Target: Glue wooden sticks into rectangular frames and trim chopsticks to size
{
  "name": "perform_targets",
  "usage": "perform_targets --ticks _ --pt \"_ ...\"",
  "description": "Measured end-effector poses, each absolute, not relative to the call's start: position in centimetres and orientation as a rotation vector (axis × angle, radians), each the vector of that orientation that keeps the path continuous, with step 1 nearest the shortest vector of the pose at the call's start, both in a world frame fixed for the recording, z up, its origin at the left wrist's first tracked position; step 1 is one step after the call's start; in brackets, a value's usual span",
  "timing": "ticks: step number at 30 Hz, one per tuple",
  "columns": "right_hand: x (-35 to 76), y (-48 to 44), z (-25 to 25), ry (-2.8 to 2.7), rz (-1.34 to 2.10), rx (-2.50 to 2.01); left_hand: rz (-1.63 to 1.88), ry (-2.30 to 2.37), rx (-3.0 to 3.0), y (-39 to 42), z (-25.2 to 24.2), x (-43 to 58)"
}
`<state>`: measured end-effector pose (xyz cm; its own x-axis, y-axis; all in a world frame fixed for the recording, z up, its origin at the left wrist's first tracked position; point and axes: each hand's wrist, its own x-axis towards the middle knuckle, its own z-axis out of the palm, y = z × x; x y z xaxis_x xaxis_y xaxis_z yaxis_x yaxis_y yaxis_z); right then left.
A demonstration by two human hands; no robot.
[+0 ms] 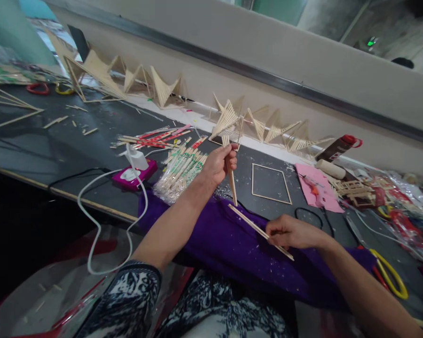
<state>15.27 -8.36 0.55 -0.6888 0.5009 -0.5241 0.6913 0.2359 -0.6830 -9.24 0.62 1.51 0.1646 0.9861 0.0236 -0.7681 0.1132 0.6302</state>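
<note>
My left hand (220,164) is closed round a few wooden chopsticks (232,188), held nearly upright with their ends out above and below the fist. Lower and to the right, my right hand (285,231) pinches a pair of chopsticks (248,221) slanting over the purple cloth (211,239). The two bundles come close to each other but look apart. Beside my left forearm lies a pile of wrapped chopsticks (183,169). A square frame of thin sticks (271,198) rests flat on the dark table (102,122) beyond my right hand.
Stick models (229,117) line the wall. A magenta power strip (134,176) with a white cable stands left. To the right are a glue gun (314,188) on pink paper (326,195), a dark bottle (334,149) and yellow-handled scissors (391,277) near the table edge.
</note>
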Motion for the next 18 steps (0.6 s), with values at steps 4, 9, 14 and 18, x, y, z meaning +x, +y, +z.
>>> perform_targets --ticks 4,9,14,18 --pt "15.9 -8.9 0.1 2.470 -0.970 1.101 1.360 0.533 0.615 0.6 1.6 -9.1" --pt "17.1 -8.7 1.3 2.498 -0.760 1.215 1.337 0.575 0.732 0.6 1.2 -8.8" --pt "16.2 -6.2 3.5 2.881 -0.917 1.520 1.071 0.558 0.999 -0.5 0.9 -7.8" --pt "12.7 -2.6 4.7 3.013 -1.432 1.847 0.983 0.641 1.173 -1.7 1.2 -7.2"
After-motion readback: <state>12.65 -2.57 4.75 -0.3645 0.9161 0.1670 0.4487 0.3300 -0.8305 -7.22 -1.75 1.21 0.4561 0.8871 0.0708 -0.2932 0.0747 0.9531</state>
